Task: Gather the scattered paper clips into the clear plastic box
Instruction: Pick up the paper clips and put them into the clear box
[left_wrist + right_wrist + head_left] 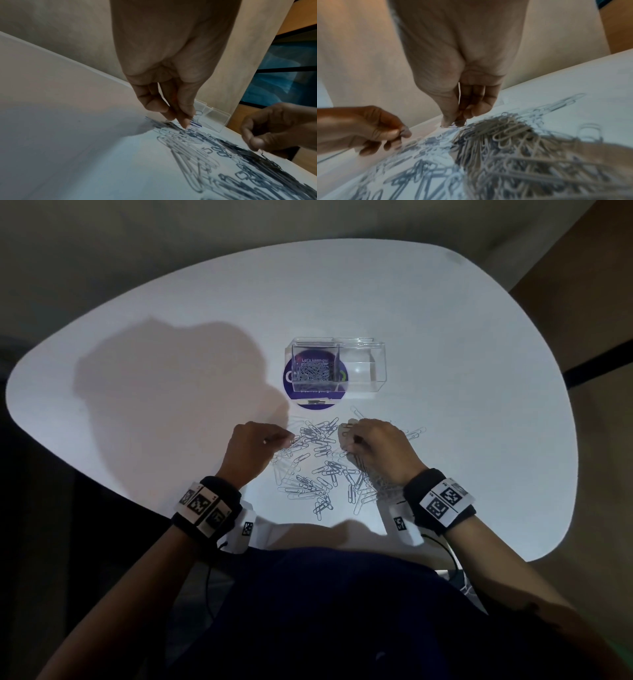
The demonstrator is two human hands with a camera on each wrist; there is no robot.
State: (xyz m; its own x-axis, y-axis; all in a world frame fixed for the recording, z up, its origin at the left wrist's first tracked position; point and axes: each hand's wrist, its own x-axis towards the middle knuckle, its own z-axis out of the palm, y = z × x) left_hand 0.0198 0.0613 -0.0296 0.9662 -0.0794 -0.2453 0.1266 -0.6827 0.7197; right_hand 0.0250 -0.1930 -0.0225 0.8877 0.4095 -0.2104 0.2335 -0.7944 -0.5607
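Head view shows the left hand pinching clips at the pile's left edge, and the right hand pinching a few at its right. Most clips lie flat between and behind the hands, long axes pointing all ways. Straight ahead, near both hands, stands the box on the tabletop, some clips already inside, open room around it.

- The head view looked steeply down from above the counter, taking in both hands and the whole top.
- The left wrist view sat low and close, facing far-right along the left hand.
- The right wrist view, equally close, faced far-left along the right hand.
- Each wrist view caught the opposite hand, and all three shared the paper clips.
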